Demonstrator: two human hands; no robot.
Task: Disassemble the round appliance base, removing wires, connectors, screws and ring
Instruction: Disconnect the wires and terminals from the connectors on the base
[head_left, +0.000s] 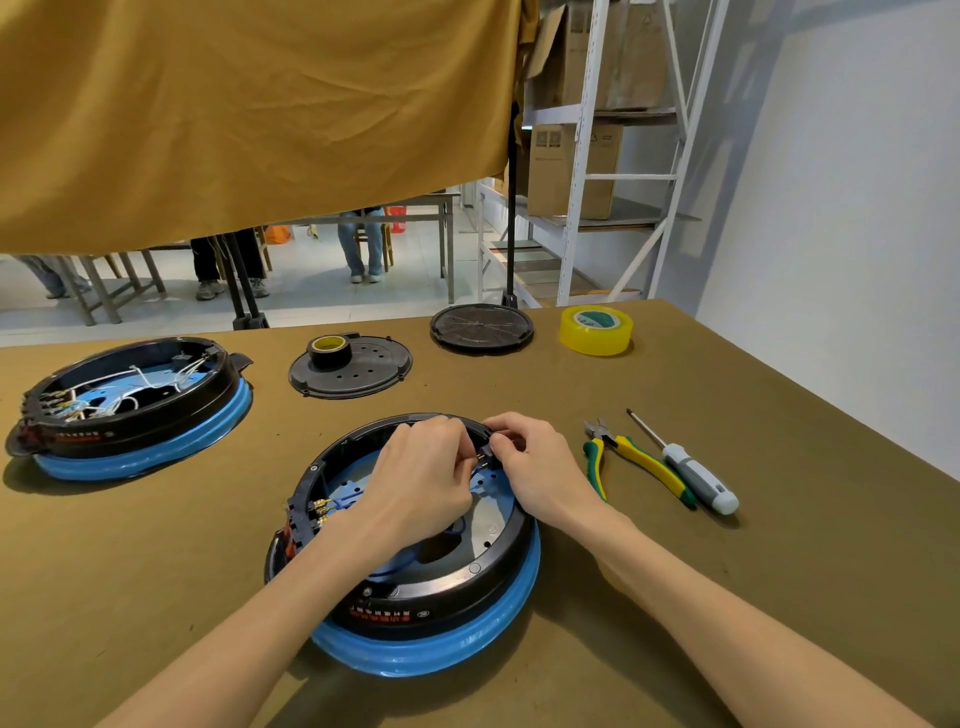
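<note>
Nearest: round base (415, 613), black on a blue ring (441, 649), on the near middle of the table (779, 597). Left hand (421, 478) and right hand (535, 467) meet at its far rim, fingers curled, pinching a small black connector (485, 453). Right of them: pliers (636, 462), screwdriver (691, 467). Left: second base (135, 400), wires inside. Beyond: two black covers (358, 374) (480, 322), one bearing black tape (329, 349); yellow tape roll (596, 330).
</note>
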